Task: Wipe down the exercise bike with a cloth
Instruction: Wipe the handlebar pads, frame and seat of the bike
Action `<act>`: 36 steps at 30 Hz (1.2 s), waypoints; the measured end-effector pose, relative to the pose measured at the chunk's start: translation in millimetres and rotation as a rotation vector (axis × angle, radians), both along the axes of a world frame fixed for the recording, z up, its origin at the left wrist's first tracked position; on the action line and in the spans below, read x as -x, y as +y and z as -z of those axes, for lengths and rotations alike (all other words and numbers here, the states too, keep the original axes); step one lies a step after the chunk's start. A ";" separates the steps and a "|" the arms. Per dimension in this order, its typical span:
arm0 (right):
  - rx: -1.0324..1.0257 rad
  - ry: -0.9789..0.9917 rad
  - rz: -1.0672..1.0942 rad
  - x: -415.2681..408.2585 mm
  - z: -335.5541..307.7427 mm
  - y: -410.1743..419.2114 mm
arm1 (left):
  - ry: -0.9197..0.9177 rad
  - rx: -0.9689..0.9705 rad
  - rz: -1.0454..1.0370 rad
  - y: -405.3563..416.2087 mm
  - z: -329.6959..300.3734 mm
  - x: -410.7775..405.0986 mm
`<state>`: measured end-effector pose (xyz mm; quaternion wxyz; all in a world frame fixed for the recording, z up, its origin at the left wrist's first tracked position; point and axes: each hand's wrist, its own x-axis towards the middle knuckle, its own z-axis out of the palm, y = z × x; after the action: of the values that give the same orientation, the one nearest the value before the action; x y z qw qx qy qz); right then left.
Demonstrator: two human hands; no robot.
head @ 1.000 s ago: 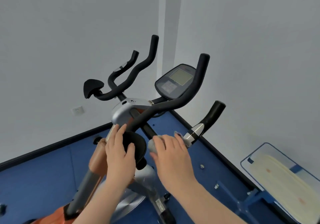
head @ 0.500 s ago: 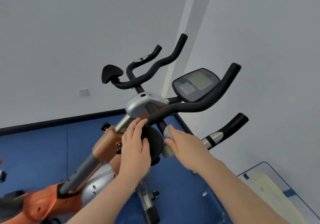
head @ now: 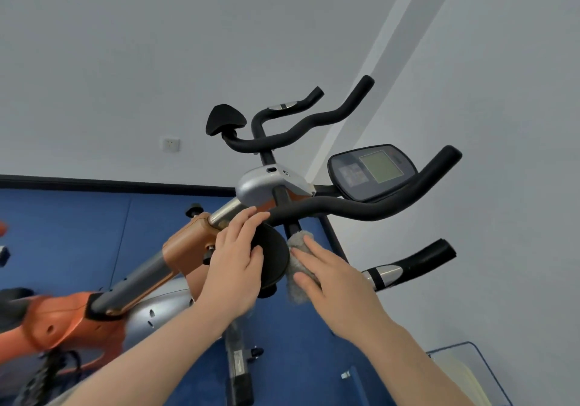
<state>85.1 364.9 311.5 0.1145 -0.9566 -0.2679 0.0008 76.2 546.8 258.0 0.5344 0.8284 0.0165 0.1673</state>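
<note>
An orange and silver exercise bike (head: 185, 248) with black handlebars (head: 361, 208) and a grey console (head: 373, 170) fills the middle of the view. My left hand (head: 235, 264) grips the near black elbow pad (head: 273, 258) from the left, fingers over its top edge. A grey cloth (head: 298, 264) is pressed against the pad's right edge under my right hand (head: 335, 277), whose fingers lie flat over it. Part of the cloth is hidden by the hand.
A second black elbow pad (head: 224, 118) sits at the far end of the handlebars. Blue floor mats (head: 78, 233) lie below, with grey walls behind and a wall socket (head: 170, 144). A pale board in a blue frame (head: 464, 374) lies at the lower right.
The view has swung so the bike sits further right and higher. My right hand has slid with the cloth from the handlebar stem to the pad's right edge. My left hand stays on the pad.
</note>
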 end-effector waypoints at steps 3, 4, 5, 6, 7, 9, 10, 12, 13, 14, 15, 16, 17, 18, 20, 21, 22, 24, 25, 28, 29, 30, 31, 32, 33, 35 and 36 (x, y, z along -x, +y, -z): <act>-0.036 0.106 0.025 -25.6 -12.6 11.3 | 0.012 0.012 -0.008 -0.4 -1.0 1.0; -0.060 0.115 0.032 -31.5 -16.2 16.1 | 0.016 0.013 -0.008 -0.6 -1.0 1.4; -0.057 0.107 0.027 -35.0 -17.8 19.4 | 0.019 0.013 -0.008 -0.6 -0.9 1.5; -0.028 0.095 0.006 -36.1 -18.3 19.6 | 0.021 0.013 -0.006 -0.3 -0.8 1.9; 0.020 0.086 -0.030 -35.5 -18.1 15.7 | 0.021 0.013 -0.002 -0.3 -1.1 2.2; 0.097 0.112 -0.102 -37.1 -17.8 2.2 | 0.015 0.017 0.010 0.1 -1.1 2.5; 0.092 0.149 -0.112 -40.8 -20.3 -1.9 | 0.013 0.024 0.012 0.3 -0.9 2.6; 0.021 0.220 -0.090 -47.9 -27.3 1.2 | 0.011 0.039 0.012 0.5 -0.7 3.2; -0.035 0.208 -0.073 -50.5 -28.7 7.8 | 0.008 0.041 0.008 1.0 -0.4 3.3; -0.097 0.162 -0.049 -51.4 -28.3 15.4 | 0.006 0.038 0.003 1.5 -0.2 3.6; -0.157 0.099 -0.023 -50.6 -26.8 21.5 | 0.007 0.036 0.003 1.6 -0.3 3.8; -0.202 0.054 -0.001 -48.8 -25.0 24.3 | 0.006 0.038 0.007 1.4 -0.5 4.0; -0.217 0.033 0.002 -46.2 -23.2 23.0 | 0.002 0.044 0.013 0.7 -1.0 3.9; -0.192 0.034 -0.022 -43.7 -21.7 19.0 | -0.002 0.049 0.013 0.9 -2.0 4.0; -0.075 0.075 -0.093 -35.8 -20.6 3.5 | -0.006 0.051 0.016 -0.4 -3.7 3.3; -0.025 0.105 -0.131 -31.1 -20.3 -2.6 | -0.007 0.054 0.010 -0.1 -3.3 3.3; 0.021 0.126 -0.163 -26.2 -19.7 -7.2 | -0.006 0.061 0.006 0.1 -2.6 3.4; 0.105 0.131 -0.220 -18.6 -18.6 -10.6 | -0.007 0.072 0.007 0.3 -1.4 3.4; 0.139 0.125 -0.236 -18.6 -17.8 -10.4 | -0.004 0.076 0.009 0.2 -0.7 3.5; 0.118 0.124 -0.177 -29.4 -19.1 -4.0 | -0.006 0.063 0.019 0.5 -0.4 2.3; 0.052 0.127 -0.128 -33.9 -20.9 -1.0 | -0.007 0.059 0.018 0.8 0.1 1.9; -0.036 0.118 -0.061 -38.1 -23.5 2.1 | -0.005 0.059 0.015 1.4 0.6 1.3; -0.121 0.101 0.015 -41.2 -26.1 3.9 | 0.001 0.060 0.014 2.0 1.3 1.3; -0.176 0.084 0.080 -42.2 -28.6 3.7 | 0.006 0.060 0.017 2.1 2.1 1.2; -0.193 0.061 0.114 -41.2 -30.6 0.9 | 0.004 0.058 0.022 2.2 3.2 1.3; -0.162 0.024 0.065 -32.1 -31.0 -8.0 | -0.012 0.059 0.030 2.1 4.3 1.3; -0.148 0.016 0.011 -25.0 -30.3 -11.2 | -0.017 0.061 0.028 1.8 4.5 0.9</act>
<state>110.1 353.7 341.8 0.1873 -0.9469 -0.2611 -0.0120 75.3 548.6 253.6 0.5617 0.8104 0.0055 0.1665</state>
